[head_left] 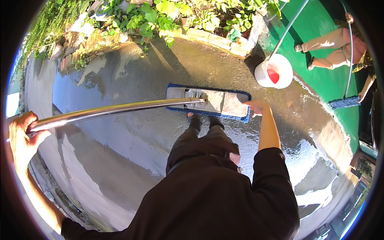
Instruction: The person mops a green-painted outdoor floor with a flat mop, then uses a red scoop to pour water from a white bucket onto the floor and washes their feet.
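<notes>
My left hand (pixel 25 134) is closed round the end of a shiny metal mop pole (pixel 112 112), far out to the left. The pole runs across to a wide flat mop (pixel 230 103), held up in front of my feet. Its grey plate, with the pole's joint in the middle, faces up, and a blue fringed pad shows round the edges. At the mop's right end, my right hand (pixel 260 108) grips the corner, thumb and fingers on its edge.
Wet concrete (pixel 132 144) with puddles surrounds my feet. A white bucket (pixel 261 75) stands ahead right, something red inside and a pole behind it. A brick planter (pixel 200 37) lies ahead. On green flooring (pixel 306 28), another person (pixel 336 50) handles another blue mop (pixel 345 103).
</notes>
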`<state>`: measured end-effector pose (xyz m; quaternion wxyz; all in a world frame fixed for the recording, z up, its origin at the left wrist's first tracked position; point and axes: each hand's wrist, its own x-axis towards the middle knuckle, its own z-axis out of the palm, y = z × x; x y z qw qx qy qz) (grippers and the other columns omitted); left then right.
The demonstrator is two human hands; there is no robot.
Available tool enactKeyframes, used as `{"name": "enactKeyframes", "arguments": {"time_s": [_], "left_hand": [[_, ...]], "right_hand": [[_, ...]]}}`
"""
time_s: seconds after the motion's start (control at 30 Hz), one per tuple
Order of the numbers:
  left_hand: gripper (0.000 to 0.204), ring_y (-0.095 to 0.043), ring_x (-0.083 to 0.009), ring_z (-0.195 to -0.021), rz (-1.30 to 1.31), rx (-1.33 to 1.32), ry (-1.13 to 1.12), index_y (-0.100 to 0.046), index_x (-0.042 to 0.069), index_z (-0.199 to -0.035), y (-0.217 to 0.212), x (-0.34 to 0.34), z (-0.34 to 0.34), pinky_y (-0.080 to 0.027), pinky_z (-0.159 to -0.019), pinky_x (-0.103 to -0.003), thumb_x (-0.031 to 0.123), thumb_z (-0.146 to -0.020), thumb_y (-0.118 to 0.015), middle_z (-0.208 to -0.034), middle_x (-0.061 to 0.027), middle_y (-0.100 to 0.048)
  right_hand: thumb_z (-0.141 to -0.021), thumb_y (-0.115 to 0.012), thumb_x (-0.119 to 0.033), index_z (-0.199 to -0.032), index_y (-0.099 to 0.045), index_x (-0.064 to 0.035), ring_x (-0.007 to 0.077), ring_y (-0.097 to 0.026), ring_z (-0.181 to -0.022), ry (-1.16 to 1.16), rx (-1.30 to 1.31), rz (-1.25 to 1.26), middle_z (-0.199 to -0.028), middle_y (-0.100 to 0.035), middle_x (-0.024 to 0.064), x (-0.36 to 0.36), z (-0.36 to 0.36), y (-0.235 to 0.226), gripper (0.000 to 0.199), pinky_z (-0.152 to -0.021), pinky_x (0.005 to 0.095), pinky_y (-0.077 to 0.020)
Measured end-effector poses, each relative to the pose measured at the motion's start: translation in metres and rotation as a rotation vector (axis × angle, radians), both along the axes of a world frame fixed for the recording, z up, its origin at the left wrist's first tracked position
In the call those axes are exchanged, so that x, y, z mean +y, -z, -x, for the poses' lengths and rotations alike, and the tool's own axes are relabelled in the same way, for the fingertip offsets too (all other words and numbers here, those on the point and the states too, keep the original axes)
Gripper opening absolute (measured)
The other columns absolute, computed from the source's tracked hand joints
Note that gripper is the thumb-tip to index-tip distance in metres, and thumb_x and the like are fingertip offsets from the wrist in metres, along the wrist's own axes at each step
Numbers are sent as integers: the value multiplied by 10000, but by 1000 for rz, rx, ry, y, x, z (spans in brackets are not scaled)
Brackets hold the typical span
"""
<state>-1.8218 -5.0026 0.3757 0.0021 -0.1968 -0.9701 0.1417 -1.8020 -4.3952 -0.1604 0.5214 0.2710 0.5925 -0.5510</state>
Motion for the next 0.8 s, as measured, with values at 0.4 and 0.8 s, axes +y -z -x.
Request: {"name": "enactKeyframes", "arguments": {"time_s": [0.4, 0.8], "left_hand": [[273, -530, -286, -545, 18, -183, -131, -564, 19, -704, 109, 74, 55, -410, -545, -358, 157, -563, -752, -571, -111, -538], [156, -531, -125, -547, -181, -1382, -1100, -563, 78, -893, 298, 167, 52, -430, -492, -284, 195, -805, -618, -639, -15, -557]], "right_hand": [[-594, -686, -355, -944, -654, -103, 233, -447, -1122, -53, 467, -653, -1067, -580, 111, -26, 54, 30, 432, -943, 601, -217], [-554, -708, -260, -885, -640, -71, 221, -377, -1149, -320, 861, -871, -1076, -516, 17, 84, 175, 75, 388, -996, 662, -14]]}}
